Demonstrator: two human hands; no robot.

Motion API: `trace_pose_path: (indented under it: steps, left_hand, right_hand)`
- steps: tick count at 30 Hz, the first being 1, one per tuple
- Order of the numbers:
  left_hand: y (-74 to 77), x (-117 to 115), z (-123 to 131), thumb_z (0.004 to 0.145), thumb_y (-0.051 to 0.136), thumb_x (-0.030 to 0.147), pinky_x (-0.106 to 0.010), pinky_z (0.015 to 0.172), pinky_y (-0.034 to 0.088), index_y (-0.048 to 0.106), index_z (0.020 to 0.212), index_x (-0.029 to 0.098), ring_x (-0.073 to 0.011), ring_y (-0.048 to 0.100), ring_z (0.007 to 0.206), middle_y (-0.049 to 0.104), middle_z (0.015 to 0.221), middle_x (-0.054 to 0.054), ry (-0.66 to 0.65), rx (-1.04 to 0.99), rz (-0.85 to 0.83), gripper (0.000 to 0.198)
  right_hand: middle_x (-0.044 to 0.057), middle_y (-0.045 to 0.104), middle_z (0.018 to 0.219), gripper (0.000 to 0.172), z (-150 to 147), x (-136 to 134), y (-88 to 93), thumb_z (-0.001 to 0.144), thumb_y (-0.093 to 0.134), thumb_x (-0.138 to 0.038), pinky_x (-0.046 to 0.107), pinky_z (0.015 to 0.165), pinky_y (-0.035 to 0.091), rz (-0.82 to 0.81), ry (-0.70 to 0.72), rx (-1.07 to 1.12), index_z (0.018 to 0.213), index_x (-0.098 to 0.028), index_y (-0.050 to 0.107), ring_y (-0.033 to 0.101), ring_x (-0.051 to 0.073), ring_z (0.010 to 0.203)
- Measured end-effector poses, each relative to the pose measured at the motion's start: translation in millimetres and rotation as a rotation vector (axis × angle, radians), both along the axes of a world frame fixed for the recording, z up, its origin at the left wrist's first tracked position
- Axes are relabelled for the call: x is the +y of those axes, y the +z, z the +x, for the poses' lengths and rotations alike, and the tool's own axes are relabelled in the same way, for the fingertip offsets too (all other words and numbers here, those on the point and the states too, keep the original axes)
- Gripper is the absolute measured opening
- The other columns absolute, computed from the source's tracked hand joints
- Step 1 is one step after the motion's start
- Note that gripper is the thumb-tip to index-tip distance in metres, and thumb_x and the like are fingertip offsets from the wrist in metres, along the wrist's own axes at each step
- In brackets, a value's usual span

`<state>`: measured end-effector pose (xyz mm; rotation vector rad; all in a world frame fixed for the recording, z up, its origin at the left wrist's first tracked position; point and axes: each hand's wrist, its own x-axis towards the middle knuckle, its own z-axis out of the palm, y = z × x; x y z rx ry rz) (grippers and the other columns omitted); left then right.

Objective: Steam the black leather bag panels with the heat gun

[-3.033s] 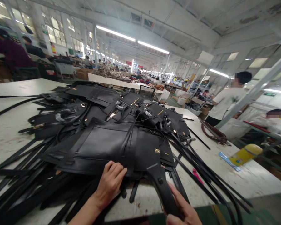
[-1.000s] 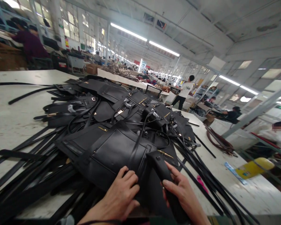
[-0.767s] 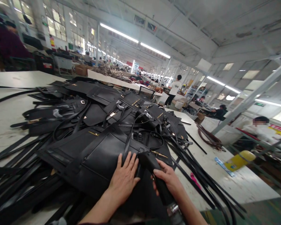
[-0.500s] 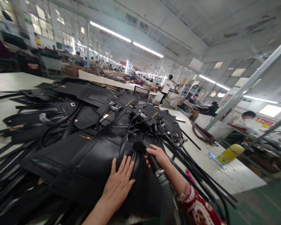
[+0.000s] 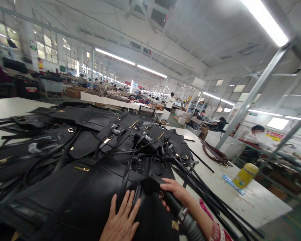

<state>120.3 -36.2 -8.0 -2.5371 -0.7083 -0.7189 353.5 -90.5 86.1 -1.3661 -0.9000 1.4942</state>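
Flat on a black leather bag (image 5: 90, 197), my left hand (image 5: 121, 216) has its fingers spread. Fingers of my right hand (image 5: 177, 192) are wrapped around a black nozzle (image 5: 153, 184) joined by a metal clamp to a grey ribbed hose (image 5: 190, 227). The nozzle's head lies low over the bag, just beyond my left fingertips; whether it touches the leather I cannot tell. A thin black strap (image 5: 126, 170) runs across the bag near the nozzle. A small gold patch (image 5: 175, 225) shows below my right hand.
Black bags with gold fittings (image 5: 134, 124) are heaped across the white table (image 5: 263, 206). Long straps (image 5: 215, 201) trail along its right side. A yellow bottle (image 5: 245, 175) and coiled brown straps (image 5: 215, 154) lie farther right. A metal post (image 5: 251, 97) rises there; people work beyond.
My view has tilted upward, so the bags and both hands sit lower in the picture. The nozzle has turned more sideways, its head pointing left. My left hand stays spread on the bag.
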Motion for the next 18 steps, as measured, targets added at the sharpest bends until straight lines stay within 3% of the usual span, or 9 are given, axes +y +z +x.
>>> trace_pose_path:
  steps: [5,10,14,18]
  left_hand:
    - [3.5,4,-2,0.08,0.045,0.028,-0.064,0.101,0.001,0.031,0.135,0.028,-0.0307,0.033,0.127,0.042,0.137,-0.012,-0.025,0.021,0.057,0.056]
    - [3.8,1,-2,0.079,0.046,0.027,-0.063,0.102,0.0,0.03,0.135,0.03,-0.0302,0.031,0.128,0.041,0.137,-0.012,-0.015,0.012,0.003,0.058]
    - [4.8,-5,-4,0.079,0.048,0.025,-0.062,0.103,-0.002,0.029,0.135,0.03,-0.0288,0.027,0.131,0.037,0.14,-0.011,-0.029,0.001,-0.057,0.059]
    - [9.4,-11,-8,0.078,0.053,0.028,-0.06,0.105,0.003,0.031,0.134,0.03,-0.0287,0.025,0.132,0.035,0.142,-0.01,-0.051,-0.005,-0.171,0.06]
  right_hand:
    - [0.003,0.061,0.057,0.038,0,38,-2.1,0.068,0.059,-0.037,0.024,0.037,0.044,0.024,-0.01,-0.015,0.096,-0.014,0.046,0.057,0.015,0.04]
    - [0.001,0.059,0.054,0.045,-12,53,-7.3,0.066,0.059,-0.037,0.027,0.035,0.044,0.045,-0.07,-0.05,0.101,-0.013,0.045,0.055,0.016,0.038]
    - [0.001,0.06,0.058,0.054,-15,35,-6.7,0.065,0.061,-0.04,0.027,0.036,0.045,0.058,-0.095,-0.068,0.108,-0.012,0.045,0.055,0.015,0.04]
    - [-0.002,0.059,0.059,0.065,-12,-3,-2.8,0.068,0.061,-0.04,0.023,0.034,0.044,0.061,-0.098,-0.087,0.123,-0.015,0.035,0.055,0.014,0.04]
